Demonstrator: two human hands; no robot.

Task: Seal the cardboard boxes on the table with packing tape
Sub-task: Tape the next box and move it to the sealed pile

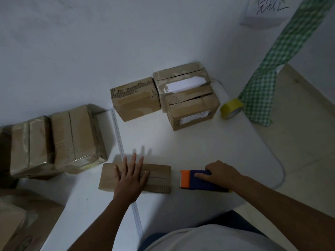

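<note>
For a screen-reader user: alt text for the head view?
A left hand presses flat on a small cardboard box while the right hand grips a blue-and-orange tape dispenser beside it on a white table.

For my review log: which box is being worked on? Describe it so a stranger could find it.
On the white table, look at the near edge in front of the person. The flat box lies there under the left hand, beside the tape dispenser. It is the only box being touched.
</note>
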